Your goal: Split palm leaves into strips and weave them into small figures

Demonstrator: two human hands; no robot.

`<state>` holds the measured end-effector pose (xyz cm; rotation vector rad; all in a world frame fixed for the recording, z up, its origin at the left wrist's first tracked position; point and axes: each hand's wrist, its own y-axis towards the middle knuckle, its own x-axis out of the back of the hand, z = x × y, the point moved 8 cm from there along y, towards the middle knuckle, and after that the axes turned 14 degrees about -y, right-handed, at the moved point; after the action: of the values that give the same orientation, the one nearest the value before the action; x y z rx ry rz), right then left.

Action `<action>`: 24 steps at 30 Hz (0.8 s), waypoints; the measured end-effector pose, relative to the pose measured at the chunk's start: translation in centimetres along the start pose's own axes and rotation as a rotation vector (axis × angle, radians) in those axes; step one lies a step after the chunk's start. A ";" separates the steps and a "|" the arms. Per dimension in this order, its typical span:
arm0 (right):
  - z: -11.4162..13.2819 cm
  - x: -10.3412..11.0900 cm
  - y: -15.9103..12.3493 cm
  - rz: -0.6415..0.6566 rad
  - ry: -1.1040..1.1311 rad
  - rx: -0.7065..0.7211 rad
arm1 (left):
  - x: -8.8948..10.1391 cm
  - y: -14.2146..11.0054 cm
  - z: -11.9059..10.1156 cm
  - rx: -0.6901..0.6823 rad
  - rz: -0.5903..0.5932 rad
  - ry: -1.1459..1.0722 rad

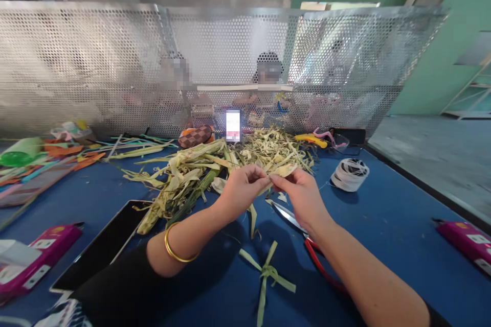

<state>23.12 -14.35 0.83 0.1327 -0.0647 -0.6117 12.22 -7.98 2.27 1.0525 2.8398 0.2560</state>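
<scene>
My left hand [244, 189] and my right hand [301, 196] meet over the middle of the blue table, fingertips nearly touching. Both pinch a pale corn husk strip [284, 169], one end of which shows above my right fingers. Beyond them lies a heap of shredded husks [274, 148]. A bundle of longer dried husks [180, 179] lies to the left. Under my right wrist are red-handled scissors [289, 217], blades partly open. Nearer me lies a knotted husk piece [268, 271] with several arms, flat on the table.
A roll of white thread [350, 174] stands at the right. A black tablet-like slab [102, 245] and a magenta box [42, 255] lie at the left, another magenta box [468, 245] at the right edge. A perforated metal screen [95, 66] closes off the back, with people behind it.
</scene>
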 end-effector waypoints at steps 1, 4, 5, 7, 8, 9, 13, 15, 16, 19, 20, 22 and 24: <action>0.2 0.1 0.1 0.008 0.002 0.019 | 0.1 0.0 0.0 0.009 -0.012 -0.013; 0.3 0.4 0.5 0.012 -0.004 0.034 | 0.3 0.2 0.5 0.084 -0.026 -0.085; 0.2 0.6 0.6 0.004 -0.005 0.031 | 0.3 0.3 0.7 0.105 -0.026 -0.103; 0.1 1.0 0.9 -0.018 -0.005 0.027 | 0.4 0.4 1.0 0.144 -0.018 -0.122; 0.0 1.2 1.0 -0.034 -0.002 0.029 | 0.4 0.5 1.3 0.169 -0.001 -0.124; -0.1 1.3 1.1 -0.051 0.000 0.032 | 0.4 0.5 1.5 0.200 0.027 -0.123; -0.2 2.1 1.5 -0.132 0.008 0.034 | 0.3 0.6 2.2 0.294 0.136 -0.073; -0.2 2.6 1.7 -0.173 0.026 0.039 | 0.6 0.7 2.3 0.303 0.147 -0.036; -0.1 3.0 1.8 -0.199 0.042 0.043 | 0.7 0.8 2.3 0.300 0.150 -0.021; -0.2 4.0 2.1 -0.239 0.104 0.025 | 0.7 1.0 2.2 0.265 0.146 0.000; -0.4 4.0 2.3 -0.216 0.131 0.000 | 0.7 1.1 2.1 0.247 0.139 -0.001; -1.0 3.5 2.4 -0.125 0.174 -0.077 | 0.6 1.1 2.0 0.213 0.128 -0.003; -1.6 2.5 2.2 -0.009 0.187 -0.151 | 0.6 1.1 1.9 0.185 0.120 0.018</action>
<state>26.57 -13.83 -0.41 0.0434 0.1625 -0.6086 12.77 -6.53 0.62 1.2636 2.8642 0.0115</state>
